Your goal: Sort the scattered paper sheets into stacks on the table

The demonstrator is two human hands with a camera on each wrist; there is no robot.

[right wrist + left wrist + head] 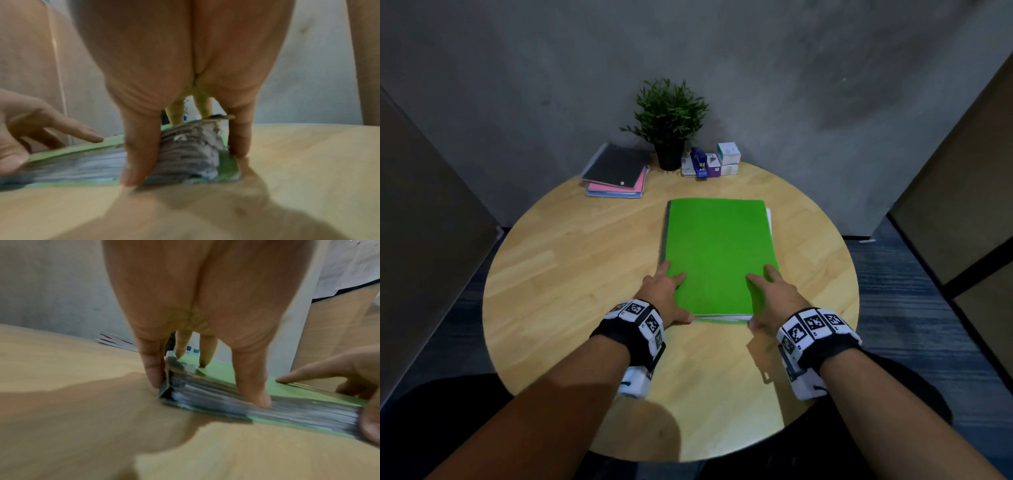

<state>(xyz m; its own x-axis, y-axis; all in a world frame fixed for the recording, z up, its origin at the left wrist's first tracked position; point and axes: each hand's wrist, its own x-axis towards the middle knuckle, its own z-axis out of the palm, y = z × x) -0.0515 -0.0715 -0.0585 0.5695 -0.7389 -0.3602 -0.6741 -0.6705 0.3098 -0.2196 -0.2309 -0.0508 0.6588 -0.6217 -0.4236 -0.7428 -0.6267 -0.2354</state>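
Note:
A green folder [719,253] stuffed with white paper sheets lies flat in the middle of the round wooden table [571,274]. My left hand [667,291] rests on its near left corner, fingertips on the cover, thumb against the near paper edge [226,399], little finger along the spine. My right hand [774,298] sits the same way on the near right corner, its thumb [139,154] pressed to the sheet edges [185,154]. Both hands have straight fingers. Sheet edges stick out slightly past the folder's right side [769,219].
At the table's far edge lie a pile of notebooks [616,171], a potted plant [669,120], a blue stapler [699,162] and small boxes [727,159]. A grey wall stands right behind them, and partitions flank both sides.

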